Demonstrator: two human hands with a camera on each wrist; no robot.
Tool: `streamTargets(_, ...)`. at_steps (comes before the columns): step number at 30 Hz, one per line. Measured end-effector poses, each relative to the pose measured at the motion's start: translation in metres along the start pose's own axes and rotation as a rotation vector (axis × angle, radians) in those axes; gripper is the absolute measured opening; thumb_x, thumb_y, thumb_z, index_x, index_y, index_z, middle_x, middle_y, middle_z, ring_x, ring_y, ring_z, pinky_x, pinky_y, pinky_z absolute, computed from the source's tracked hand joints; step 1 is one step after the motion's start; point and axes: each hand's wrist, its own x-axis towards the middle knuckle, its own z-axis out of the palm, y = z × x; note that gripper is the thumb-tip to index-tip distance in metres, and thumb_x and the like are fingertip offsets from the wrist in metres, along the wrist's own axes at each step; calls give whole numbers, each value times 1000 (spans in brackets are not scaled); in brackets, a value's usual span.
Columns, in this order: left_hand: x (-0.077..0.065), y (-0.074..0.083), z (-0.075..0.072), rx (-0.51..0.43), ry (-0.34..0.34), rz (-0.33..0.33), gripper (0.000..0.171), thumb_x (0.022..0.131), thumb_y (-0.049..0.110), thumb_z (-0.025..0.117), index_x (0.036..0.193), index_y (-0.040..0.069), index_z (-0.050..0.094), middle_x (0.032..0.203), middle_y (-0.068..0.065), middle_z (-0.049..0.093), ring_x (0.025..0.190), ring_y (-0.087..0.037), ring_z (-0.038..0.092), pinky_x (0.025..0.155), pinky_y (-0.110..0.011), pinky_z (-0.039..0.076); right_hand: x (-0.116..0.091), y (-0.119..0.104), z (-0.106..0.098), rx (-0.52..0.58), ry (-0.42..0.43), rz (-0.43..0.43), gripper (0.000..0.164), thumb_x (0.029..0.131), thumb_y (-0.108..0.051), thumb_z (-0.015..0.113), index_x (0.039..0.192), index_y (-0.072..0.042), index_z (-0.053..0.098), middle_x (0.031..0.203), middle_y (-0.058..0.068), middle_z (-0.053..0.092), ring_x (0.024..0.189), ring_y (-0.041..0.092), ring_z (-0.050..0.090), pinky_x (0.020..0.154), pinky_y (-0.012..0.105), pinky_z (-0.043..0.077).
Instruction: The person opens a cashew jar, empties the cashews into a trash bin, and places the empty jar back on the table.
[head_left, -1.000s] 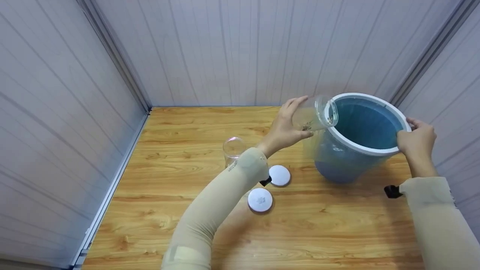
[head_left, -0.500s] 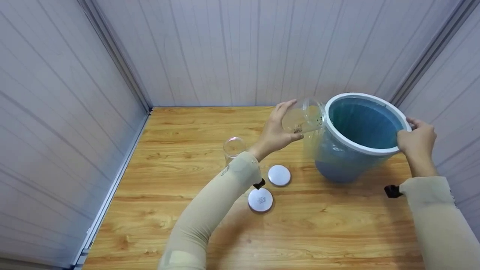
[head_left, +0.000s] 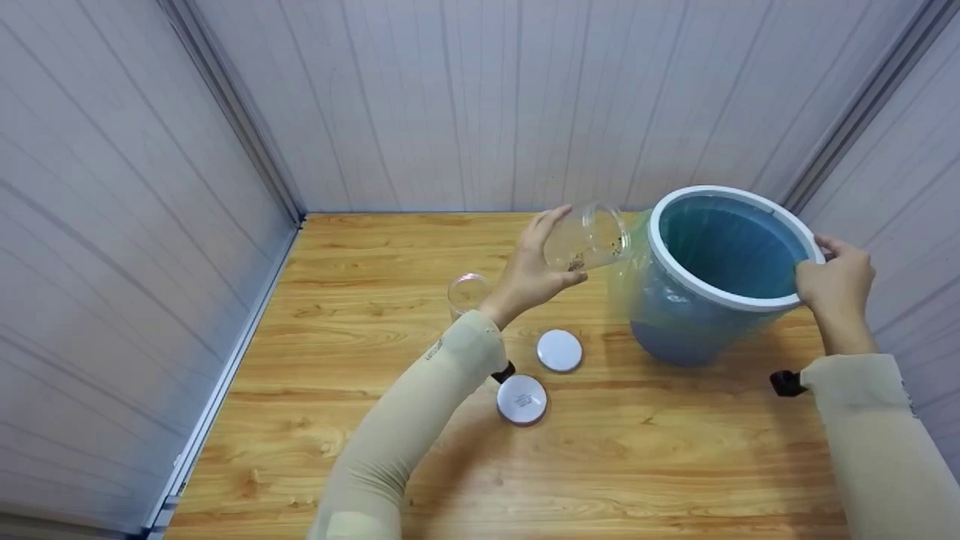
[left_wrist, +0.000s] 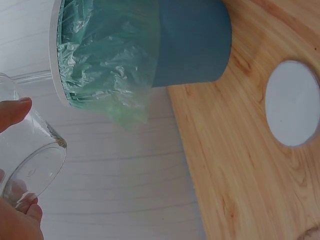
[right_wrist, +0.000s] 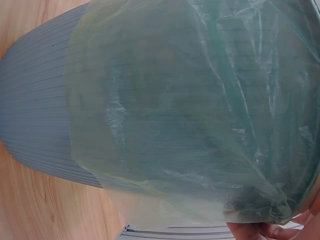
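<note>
My left hand [head_left: 536, 270] grips a clear jar [head_left: 589, 238] round its body, fingers on the far side and thumb underneath. The jar lies tilted on its side, its mouth toward the trash can, with dark bits along its lower wall. A blue trash can [head_left: 675, 330] with a white rim [head_left: 705, 289] stands at the right, lined with a thin green bag [left_wrist: 110, 55] that hangs over its outside. On the right side of that rim, my right hand [head_left: 838, 285] holds on with fingers curled round it. In the right wrist view its fingertips [right_wrist: 245, 231] show beneath the bunched bag.
Two round white lids, a farther lid [head_left: 559, 350] and a nearer lid [head_left: 521, 400], lie on the wooden table [head_left: 637, 465]. A second clear jar [head_left: 466, 292] stands left of my left wrist, partly hidden by the sleeve. Panel walls [head_left: 487, 105] enclose the table.
My left hand has drawn the jar leftward, away from the trash can's rim, where its mouth overlapped before. The right hand and the trash can stay in place.
</note>
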Motion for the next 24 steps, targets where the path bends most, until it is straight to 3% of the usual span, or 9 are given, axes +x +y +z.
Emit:
streamTargets(10, -7, -9, -15, -14, 33, -26, 101, 79, 6, 96, 165, 17, 44, 163, -9, 48, 149, -31, 49, 122, -51, 48, -2, 1, -7, -13, 0, 40, 73, 102, -2, 44, 172, -10, 25, 168, 29, 43, 141, 41, 54, 115, 53, 49)
streamTargets(17, -12, -13, -27, -15, 56, -23, 100, 79, 5, 95, 165, 15, 44, 163, -9, 47, 154, -32, 44, 127, -54, 42, 0, 2, -8, -11, 12, 30, 72, 102, -3, 45, 172, -9, 27, 167, 29, 44, 141, 41, 55, 114, 53, 50)
streamTargets(24, -21, -24, -38, -4, 88, -71, 100, 79, 6, 95, 165, 17, 44, 166, -7, 46, 155, -30, 44, 129, -52, 39, 1, 3, -4, -21, 31, 19, 73, 99, -2, 44, 171, -7, 31, 165, 30, 46, 141, 43, 55, 113, 55, 49)
